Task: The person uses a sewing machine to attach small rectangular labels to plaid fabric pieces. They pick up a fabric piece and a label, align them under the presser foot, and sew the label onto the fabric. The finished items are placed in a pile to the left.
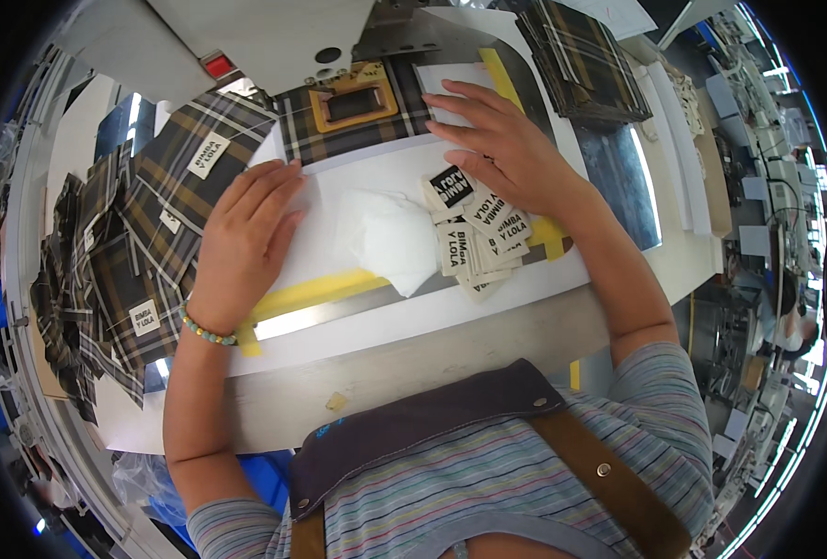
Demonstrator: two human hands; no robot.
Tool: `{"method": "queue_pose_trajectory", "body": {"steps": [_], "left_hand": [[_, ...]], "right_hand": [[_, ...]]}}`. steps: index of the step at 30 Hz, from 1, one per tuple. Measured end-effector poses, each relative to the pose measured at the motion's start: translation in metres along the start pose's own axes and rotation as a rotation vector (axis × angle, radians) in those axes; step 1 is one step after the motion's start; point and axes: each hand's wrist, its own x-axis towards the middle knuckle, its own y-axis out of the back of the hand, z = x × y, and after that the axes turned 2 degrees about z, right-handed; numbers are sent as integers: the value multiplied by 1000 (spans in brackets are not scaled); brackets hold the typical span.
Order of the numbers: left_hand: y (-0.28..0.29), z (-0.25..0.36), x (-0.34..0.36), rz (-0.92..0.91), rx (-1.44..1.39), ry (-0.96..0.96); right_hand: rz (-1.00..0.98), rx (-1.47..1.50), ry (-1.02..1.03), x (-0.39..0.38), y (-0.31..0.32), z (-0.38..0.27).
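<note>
A dark plaid fabric piece (pixel 315 146) lies under the head of a sewing machine (pixel 273 42), with a yellow rectangular clamp frame (pixel 378 114) pressed over it. My left hand (pixel 246 233) rests at the fabric's near left corner, fingers stretched out and holding nothing I can see. On the right, my right hand (pixel 506 149) is spread beside the fabric's right edge. Below its palm lies a loose pile of small cream labels (pixel 481 244), with a black label (pixel 451 186) on top. A crumpled white sheet (pixel 395 238) sits between my hands.
Plaid pieces with sewn-on labels (pixel 176 168) heap up at the left. A stack of plaid pieces (pixel 586 61) stands at the far right. Yellow tape (pixel 315 291) runs along the white work surface. A blue bin (pixel 262 480) shows below the table edge.
</note>
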Motion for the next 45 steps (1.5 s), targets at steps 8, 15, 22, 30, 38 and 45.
{"method": "queue_pose_trajectory", "body": {"steps": [8, 15, 22, 30, 38, 45], "left_hand": [[0, -2, -1, -6, 27, 2], [2, -1, -1, 39, -22, 1], [9, 15, 6, 193, -431, 194], [-6, 33, 46, -7, -703, 244], [-32, 22, 44, -14, -1017, 504], [-36, 16, 41, -52, -1441, 527]], "right_hand": [[7, 21, -92, 0, 40, -3], [-189, 190, -322, 8, 34, -33], [-7, 262, -244, 13, 49, -34], [-62, 117, -156, 20, 29, -31], [10, 37, -172, 26, 41, -37], [359, -367, 408, 56, 22, -78]]}}
